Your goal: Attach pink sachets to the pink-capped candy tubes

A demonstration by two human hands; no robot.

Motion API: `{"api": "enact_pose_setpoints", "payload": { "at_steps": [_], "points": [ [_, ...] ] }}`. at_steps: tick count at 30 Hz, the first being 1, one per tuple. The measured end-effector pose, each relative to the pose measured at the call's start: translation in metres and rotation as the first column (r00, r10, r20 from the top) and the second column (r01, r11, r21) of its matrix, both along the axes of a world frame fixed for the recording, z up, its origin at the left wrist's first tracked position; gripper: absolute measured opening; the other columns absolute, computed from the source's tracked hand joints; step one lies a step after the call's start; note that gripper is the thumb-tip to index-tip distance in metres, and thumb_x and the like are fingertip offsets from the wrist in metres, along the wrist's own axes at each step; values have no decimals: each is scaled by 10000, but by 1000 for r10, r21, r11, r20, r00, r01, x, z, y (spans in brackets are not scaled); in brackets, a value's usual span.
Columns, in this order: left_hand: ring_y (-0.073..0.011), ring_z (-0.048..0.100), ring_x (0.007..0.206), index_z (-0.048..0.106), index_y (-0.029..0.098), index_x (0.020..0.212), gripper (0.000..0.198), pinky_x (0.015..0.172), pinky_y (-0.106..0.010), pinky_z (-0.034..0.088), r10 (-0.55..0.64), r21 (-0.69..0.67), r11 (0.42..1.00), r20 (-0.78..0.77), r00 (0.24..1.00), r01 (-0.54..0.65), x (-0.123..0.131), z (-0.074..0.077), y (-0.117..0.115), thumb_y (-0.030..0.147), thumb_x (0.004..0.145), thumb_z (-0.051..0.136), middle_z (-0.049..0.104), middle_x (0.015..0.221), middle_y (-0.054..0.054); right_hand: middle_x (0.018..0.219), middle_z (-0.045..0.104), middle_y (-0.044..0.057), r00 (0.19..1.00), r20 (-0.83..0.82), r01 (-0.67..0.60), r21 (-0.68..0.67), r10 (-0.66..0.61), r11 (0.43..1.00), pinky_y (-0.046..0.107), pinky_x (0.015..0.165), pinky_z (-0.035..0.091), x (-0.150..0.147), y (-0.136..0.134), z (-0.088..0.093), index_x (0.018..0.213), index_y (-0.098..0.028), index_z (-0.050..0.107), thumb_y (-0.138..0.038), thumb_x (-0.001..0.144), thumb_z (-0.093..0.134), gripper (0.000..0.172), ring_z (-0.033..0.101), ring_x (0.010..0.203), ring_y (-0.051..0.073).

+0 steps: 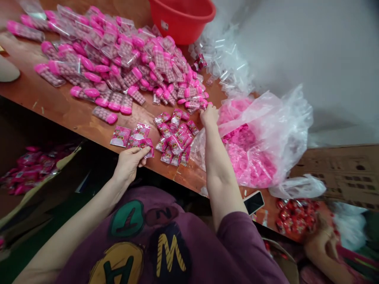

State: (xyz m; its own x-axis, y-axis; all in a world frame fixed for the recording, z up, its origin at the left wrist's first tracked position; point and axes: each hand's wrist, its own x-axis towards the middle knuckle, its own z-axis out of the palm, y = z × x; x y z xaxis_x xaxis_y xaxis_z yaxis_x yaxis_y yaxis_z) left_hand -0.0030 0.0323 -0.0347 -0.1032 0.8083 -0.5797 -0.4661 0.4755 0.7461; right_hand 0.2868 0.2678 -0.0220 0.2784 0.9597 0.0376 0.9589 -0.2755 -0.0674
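Observation:
My left hand [130, 161] is at the table's front edge, thumb and fingers closed on a small pink candy packet [149, 151]. Beside it lie flat pink packets [120, 136]. Farther right is a heap of plump pink packets [177, 141]. My right hand [209, 115] reaches past that heap to the right end of a large pile of clear candy containers [118, 51] with pink caps and small balls inside. Its fingers are closed at a pink-capped container [194, 105], partly hiding its cap end.
A red basin [183, 17] stands behind the pile, near clear plastic pieces [225, 59]. Right of my forearm sits a plastic bag of pink pieces [254, 157], then a phone [254, 202]. Another person's hand [321, 240] is near red packets [296, 216]. Lower left holds a box of pink packets [32, 167].

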Motion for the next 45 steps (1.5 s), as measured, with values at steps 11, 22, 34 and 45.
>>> {"api": "enact_pose_setpoints", "payload": {
  "at_steps": [11, 22, 34, 45],
  "points": [
    [-27, 472, 482, 588, 143, 692, 332, 429, -165, 275, 75, -30, 997, 236, 969, -70, -6, 13, 8, 286, 765, 877, 551, 615, 37, 928, 652, -16, 204, -914, -90, 338, 350, 937, 307, 624, 555, -79, -150, -2, 1149, -284, 555, -472, 840, 789, 430, 600, 657, 118],
    [-41, 474, 457, 642, 137, 742, 247, 407, -186, 242, -32, -15, 999, 223, 974, 37, 0, 17, -17, 285, 883, 782, 572, 598, 22, 791, 583, -72, -23, -986, -18, 164, 163, 986, 260, 671, 558, -156, -224, -35, 956, -256, 551, -460, 748, 866, 429, 541, 643, 80],
    [-37, 460, 419, 575, 159, 756, 255, 398, -187, 263, 169, -133, 981, 223, 960, -142, -11, 11, -18, 244, 938, 732, 554, 586, 49, 882, 585, 0, -86, -996, -315, 28, 1, 949, 278, 619, 519, -136, -253, -22, 1230, -292, 646, -553, 956, 614, 380, 535, 709, 135],
    [-27, 461, 437, 568, 169, 785, 313, 413, -176, 305, 165, -124, 983, 278, 946, -135, -5, 15, -22, 355, 925, 776, 568, 609, 56, 1330, 618, 104, 179, -940, -131, 270, 291, 954, 493, 1029, 585, -155, -282, -41, 1462, -306, 497, -479, 976, 627, 532, 657, 1103, 234]
  ]
}}
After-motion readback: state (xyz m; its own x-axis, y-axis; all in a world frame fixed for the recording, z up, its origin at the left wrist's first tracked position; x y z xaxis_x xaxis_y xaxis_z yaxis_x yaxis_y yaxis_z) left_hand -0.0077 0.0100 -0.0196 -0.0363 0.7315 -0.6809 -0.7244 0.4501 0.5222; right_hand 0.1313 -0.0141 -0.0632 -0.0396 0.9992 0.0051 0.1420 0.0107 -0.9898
